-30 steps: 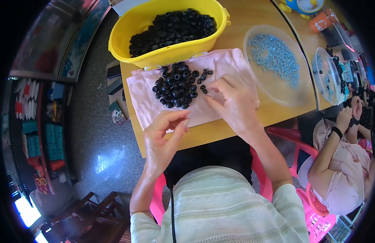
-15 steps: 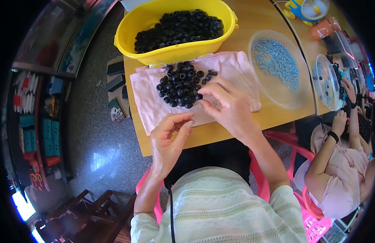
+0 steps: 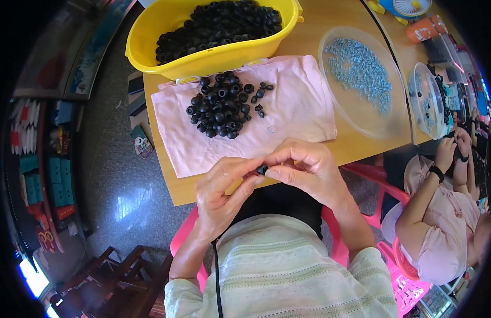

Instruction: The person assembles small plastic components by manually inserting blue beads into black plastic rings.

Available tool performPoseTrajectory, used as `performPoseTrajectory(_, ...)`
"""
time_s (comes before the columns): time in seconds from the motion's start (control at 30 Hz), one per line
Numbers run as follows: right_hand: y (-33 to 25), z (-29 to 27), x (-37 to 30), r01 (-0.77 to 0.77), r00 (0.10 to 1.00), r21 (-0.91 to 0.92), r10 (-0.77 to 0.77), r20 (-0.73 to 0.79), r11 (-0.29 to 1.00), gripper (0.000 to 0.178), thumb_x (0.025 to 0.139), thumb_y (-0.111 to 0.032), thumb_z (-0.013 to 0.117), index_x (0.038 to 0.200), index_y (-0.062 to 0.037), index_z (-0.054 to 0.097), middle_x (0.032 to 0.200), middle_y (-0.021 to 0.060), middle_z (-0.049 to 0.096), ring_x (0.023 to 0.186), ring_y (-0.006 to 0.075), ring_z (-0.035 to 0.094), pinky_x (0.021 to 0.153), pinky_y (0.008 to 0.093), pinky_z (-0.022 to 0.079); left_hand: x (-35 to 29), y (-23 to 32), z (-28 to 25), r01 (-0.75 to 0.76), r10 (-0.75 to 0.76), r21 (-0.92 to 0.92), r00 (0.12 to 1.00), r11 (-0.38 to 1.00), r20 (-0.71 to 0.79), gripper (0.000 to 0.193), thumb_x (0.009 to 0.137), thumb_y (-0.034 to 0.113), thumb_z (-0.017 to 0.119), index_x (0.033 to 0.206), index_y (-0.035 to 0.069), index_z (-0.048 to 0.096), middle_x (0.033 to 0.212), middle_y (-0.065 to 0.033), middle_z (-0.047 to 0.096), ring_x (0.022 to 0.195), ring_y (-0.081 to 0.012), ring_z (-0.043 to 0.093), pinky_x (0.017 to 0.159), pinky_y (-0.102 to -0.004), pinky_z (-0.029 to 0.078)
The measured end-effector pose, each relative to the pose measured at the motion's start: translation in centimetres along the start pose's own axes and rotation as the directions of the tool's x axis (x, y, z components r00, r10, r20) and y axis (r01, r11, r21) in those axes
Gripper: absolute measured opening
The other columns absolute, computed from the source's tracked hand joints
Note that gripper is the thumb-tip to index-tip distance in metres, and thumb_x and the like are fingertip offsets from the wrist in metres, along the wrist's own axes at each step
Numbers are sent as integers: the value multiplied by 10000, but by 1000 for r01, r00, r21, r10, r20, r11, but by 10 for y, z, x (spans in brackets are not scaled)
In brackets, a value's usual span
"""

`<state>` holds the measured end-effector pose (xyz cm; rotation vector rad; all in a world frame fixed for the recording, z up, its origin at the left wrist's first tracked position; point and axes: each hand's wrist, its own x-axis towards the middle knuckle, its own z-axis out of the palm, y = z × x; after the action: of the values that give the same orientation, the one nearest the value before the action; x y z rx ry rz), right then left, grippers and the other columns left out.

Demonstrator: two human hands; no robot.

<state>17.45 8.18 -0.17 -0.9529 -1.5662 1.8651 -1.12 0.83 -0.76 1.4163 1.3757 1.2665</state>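
Just over the table's near edge, my two hands meet at a small black hollow piece (image 3: pixel 262 169). My right hand (image 3: pixel 312 169) pinches it between thumb and forefinger. The fingertips of my left hand (image 3: pixel 220 186) are closed against its other side; whatever else they might hold is hidden. Beyond my hands, a pile of similar round black pieces with holes (image 3: pixel 218 108) lies on a pink cloth (image 3: pixel 296 100). Several smaller black pieces (image 3: pixel 260 94) are to the right of the pile, with a few tiny clear bits (image 3: pixel 270 129) nearer me.
A yellow tub (image 3: pixel 208 55) full of black pieces stands at the far left of the table. On the right is a round clear tray (image 3: pixel 357 124) with small blue pieces (image 3: pixel 359 69). A co-worker (image 3: pixel 441 228) sits at right, near another tray (image 3: pixel 427 100).
My right hand has drawn back from the pile with a black piece and come to my left hand. The view has shifted slightly. The co-worker's hands have come together.
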Motion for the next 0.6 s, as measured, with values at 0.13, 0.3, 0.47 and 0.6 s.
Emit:
performPoseTrajectory(0.13,2,-6,-4,61,998,-151,-61,8,987,90,848,-25,670,929,15,667,818,25,611,681,53,539,585,196,404,1,-3,1,-21,19,27,996,999,90,282,778,-54,701,1052,4,666,946,-108,648,835,-177,637,709,-275,517)
performPoseTrajectory(0.3,14,-13,14,172,923,-544,-328,-202,821,110,814,15,675,923,-1,669,774,30,618,645,62,551,559,213,410,-1,-10,9,257,-251,-361,966,897,65,248,827,-43,671,1070,-29,628,963,-87,641,875,-149,637,737,-260,539)
performPoseTrajectory(0.47,16,-11,33,251,856,-751,-502,-123,611,160,741,0,696,885,-33,636,805,85,598,708,254,605,618,342,476,3,-6,7,441,-439,-522,888,730,135,225,862,-27,642,1082,-43,598,977,-98,643,896,-158,654,806,-287,564)
performPoseTrajectory(0.6,18,-10,38,269,855,-784,-513,-72,559,174,731,-5,698,887,-34,626,807,92,579,734,269,605,634,358,480,4,-6,7,442,-446,-552,885,707,136,211,866,-18,640,1071,-48,599,966,-104,653,879,-164,662,811,-303,567)
